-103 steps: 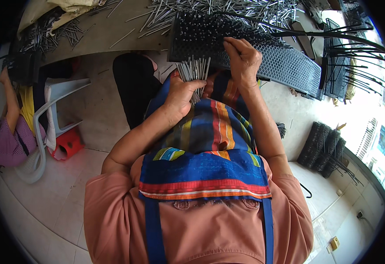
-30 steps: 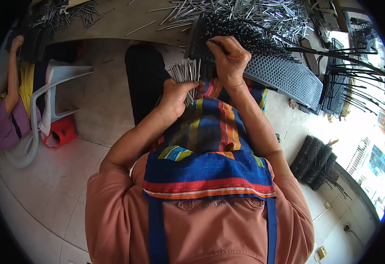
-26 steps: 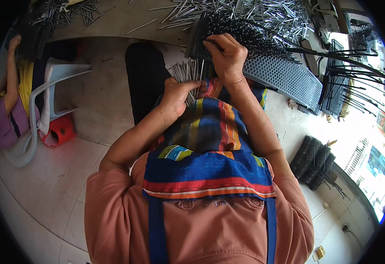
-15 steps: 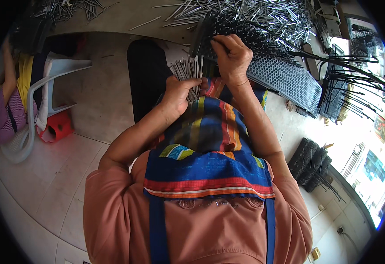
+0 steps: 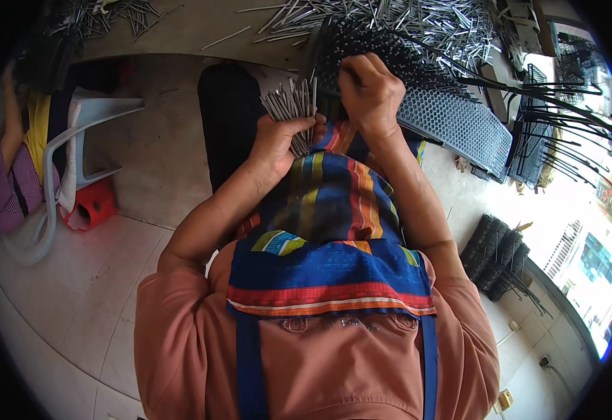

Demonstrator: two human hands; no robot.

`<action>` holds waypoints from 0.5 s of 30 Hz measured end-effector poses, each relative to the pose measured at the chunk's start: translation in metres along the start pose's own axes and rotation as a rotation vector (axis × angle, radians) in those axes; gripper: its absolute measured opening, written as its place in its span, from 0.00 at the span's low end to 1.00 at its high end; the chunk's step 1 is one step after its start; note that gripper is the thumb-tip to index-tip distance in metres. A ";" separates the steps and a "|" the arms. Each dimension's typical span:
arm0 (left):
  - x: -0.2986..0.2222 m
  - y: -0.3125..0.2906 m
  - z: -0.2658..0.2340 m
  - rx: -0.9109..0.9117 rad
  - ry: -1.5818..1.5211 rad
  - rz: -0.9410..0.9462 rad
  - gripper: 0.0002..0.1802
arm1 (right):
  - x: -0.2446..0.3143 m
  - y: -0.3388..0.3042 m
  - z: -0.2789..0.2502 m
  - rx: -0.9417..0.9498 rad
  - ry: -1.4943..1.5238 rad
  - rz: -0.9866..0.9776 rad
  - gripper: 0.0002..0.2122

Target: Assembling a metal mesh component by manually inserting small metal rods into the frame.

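My left hand is closed around a bundle of thin grey metal rods, which stand upright and fan out slightly at the top. To its right, my right hand is closed with the fingers bent down at the near edge of a perforated rack. Whatever its fingertips pinch is hidden behind the knuckles. Many rods stick up from the holes in the rack's far left part, while bare holes show along its right side. A striped apron covers my lap beneath both hands.
A big heap of loose metal rods lies on the table behind the rack. Black wire racks with long prongs stand at right; stacked black pieces sit on the floor. Another person sits at left beside a grey chair and red stool.
My left hand and its rods have shifted slightly left and up. My right hand has moved a little to the right, its fingers curled in more.
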State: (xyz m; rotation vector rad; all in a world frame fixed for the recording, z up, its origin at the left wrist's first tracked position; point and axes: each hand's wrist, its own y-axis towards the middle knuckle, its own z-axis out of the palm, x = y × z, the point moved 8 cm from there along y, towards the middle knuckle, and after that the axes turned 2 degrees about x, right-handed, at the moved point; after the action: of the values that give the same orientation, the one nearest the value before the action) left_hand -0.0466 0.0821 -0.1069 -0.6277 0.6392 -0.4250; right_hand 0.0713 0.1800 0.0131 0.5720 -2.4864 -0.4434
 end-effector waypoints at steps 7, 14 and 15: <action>0.007 0.002 -0.002 0.009 -0.004 -0.035 0.10 | 0.008 0.008 0.000 -0.048 0.066 0.033 0.05; 0.004 -0.001 0.000 0.010 -0.012 -0.035 0.10 | 0.005 0.017 0.002 0.004 0.022 -0.005 0.04; 0.002 -0.002 0.003 0.042 -0.016 -0.023 0.10 | 0.003 0.014 -0.005 -0.022 0.079 0.026 0.05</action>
State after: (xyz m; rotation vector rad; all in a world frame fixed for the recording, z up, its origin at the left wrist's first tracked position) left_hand -0.0429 0.0807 -0.1045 -0.5986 0.6066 -0.4532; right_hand 0.0680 0.1896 0.0244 0.5369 -2.4085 -0.4296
